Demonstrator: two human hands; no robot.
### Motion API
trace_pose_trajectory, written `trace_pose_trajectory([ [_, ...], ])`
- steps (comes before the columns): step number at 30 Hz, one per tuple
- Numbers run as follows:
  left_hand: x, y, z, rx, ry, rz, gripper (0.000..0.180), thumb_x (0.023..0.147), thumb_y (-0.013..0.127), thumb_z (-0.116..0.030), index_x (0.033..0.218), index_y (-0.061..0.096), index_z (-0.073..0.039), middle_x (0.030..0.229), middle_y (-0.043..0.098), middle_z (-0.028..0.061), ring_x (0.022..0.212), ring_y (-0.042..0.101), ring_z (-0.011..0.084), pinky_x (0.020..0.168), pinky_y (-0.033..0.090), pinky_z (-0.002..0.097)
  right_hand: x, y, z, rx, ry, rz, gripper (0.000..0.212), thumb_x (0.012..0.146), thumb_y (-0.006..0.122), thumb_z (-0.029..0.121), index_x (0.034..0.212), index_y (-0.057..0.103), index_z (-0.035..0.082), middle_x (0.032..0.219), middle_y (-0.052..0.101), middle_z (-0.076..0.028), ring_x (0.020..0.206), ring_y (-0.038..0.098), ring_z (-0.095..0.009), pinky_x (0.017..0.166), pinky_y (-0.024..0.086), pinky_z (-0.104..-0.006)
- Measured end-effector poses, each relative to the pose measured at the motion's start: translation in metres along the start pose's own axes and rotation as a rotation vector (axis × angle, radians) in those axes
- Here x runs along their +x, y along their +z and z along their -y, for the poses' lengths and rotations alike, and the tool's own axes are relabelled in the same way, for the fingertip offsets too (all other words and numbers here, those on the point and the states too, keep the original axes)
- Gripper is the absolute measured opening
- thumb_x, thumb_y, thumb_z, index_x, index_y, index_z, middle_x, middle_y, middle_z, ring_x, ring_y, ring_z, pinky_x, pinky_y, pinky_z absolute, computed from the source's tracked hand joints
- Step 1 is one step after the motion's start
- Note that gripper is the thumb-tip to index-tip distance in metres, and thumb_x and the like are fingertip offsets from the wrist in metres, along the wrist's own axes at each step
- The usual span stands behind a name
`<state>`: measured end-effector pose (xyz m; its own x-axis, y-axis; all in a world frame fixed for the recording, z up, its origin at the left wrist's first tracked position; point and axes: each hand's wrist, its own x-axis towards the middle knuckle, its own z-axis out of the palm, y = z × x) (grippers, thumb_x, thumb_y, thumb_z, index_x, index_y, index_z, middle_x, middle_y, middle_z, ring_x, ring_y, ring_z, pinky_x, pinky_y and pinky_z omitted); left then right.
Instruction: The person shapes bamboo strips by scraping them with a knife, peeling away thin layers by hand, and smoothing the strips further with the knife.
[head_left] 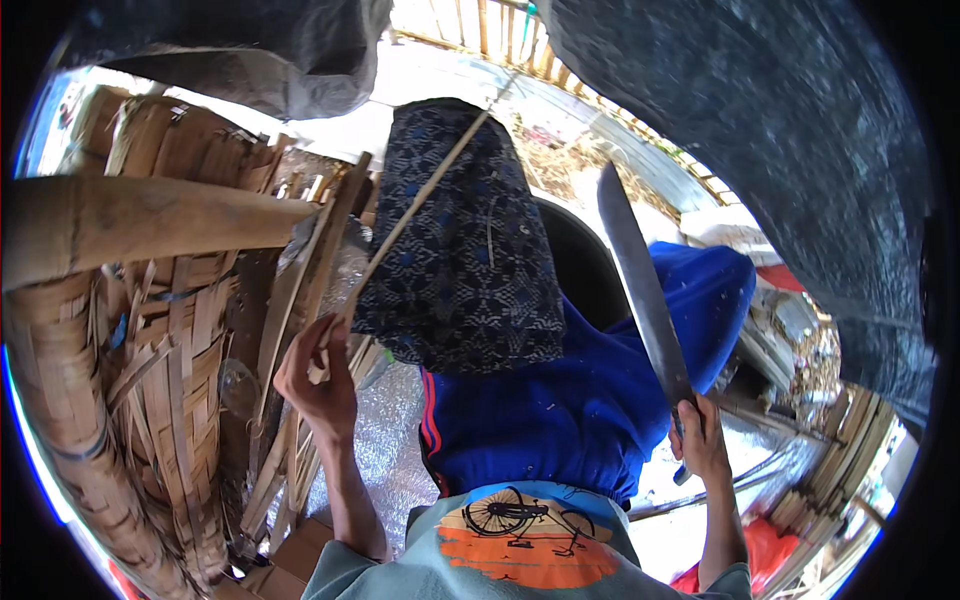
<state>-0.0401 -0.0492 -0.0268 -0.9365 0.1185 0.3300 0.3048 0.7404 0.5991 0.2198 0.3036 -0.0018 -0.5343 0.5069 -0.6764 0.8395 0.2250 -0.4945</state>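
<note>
Left grip (318,372) at 8 o'clock's pinching a thin strip (432,187) slanting over the patterned cloth (470,260) towards 12, machete (647,290) at 3's clamped in the right grip (703,440) at 4, so if the strip skids under it, that left could get nicked imo.

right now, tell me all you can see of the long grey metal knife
The long grey metal knife has a broad blade that narrows toward its dark handle and ends in an angled tip. The person's bare right hand grips the handle, mostly hiding it. The tip points forward and slightly left. In view, the lower blade crosses a bright blue cloth garment; contact there is unclear.
</note>
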Motion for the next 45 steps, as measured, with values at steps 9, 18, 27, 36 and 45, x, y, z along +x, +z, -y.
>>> trace_pose_trajectory([
  [9,0.012,-0.010,0.004,-0.026,-0.047,0.030,0.014,0.089,0.065,-0.014,0.089,0.069,-0.001,0.072,0.068,0.0057,0.052,0.052,0.0090,0.046,0.033,0.0244,-0.040,0.005,-0.011,-0.276,-0.358,-0.255,0.039,0.079,0.076,0.030,0.096,0.055,0.001,0.056,0.049,-0.004,0.045,0.045,-0.016,0.047,0.036,-0.0338],
  [18,0.068,-0.045,-0.008,0.118,-0.020,0.422,0.006,0.081,0.069,-0.007,0.082,0.069,-0.001,0.070,0.067,0.0070,0.056,0.059,0.0129,0.052,0.044,0.0270,0.014,-0.007,0.135,-0.714,-0.876,0.217,0.037,0.080,0.073,0.036,0.083,0.056,0.003,0.056,0.059,-0.005,0.045,0.061,-0.020,0.043,0.047,-0.0291],
  [27,0.076,-0.050,-0.004,0.184,-0.021,0.508,0.012,0.079,0.070,-0.014,0.083,0.071,-0.002,0.077,0.069,0.0124,0.067,0.066,0.0222,0.063,0.051,0.0320,0.047,0.215,0.199,-0.658,-1.687,0.656,0.007,0.076,0.059,0.011,0.079,0.060,0.005,0.070,0.062,-0.009,0.072,0.066,-0.026,0.066,0.054,-0.0370],
  [36,0.078,-0.038,-0.006,0.093,-0.021,0.448,0.009,0.074,0.072,-0.009,0.081,0.070,-0.003,0.074,0.065,0.0087,0.062,0.062,0.0228,0.057,0.047,0.0322,0.054,0.361,0.160,-0.753,-1.764,0.833,0.010,0.078,0.059,0.015,0.069,0.063,0.012,0.074,0.065,-0.007,0.078,0.065,-0.026,0.066,0.053,-0.0371],
  [45,0.047,-0.032,-0.003,0.011,-0.013,0.224,0.008,0.076,0.070,-0.001,0.083,0.068,-0.002,0.073,0.061,0.0073,0.054,0.050,0.0126,0.049,0.040,0.0269,0.057,0.387,0.127,-0.691,-1.857,0.428,0.013,0.073,0.060,0.020,0.062,0.065,0.015,0.080,0.061,-0.001,0.083,0.060,-0.017,0.066,0.047,-0.0308],
])
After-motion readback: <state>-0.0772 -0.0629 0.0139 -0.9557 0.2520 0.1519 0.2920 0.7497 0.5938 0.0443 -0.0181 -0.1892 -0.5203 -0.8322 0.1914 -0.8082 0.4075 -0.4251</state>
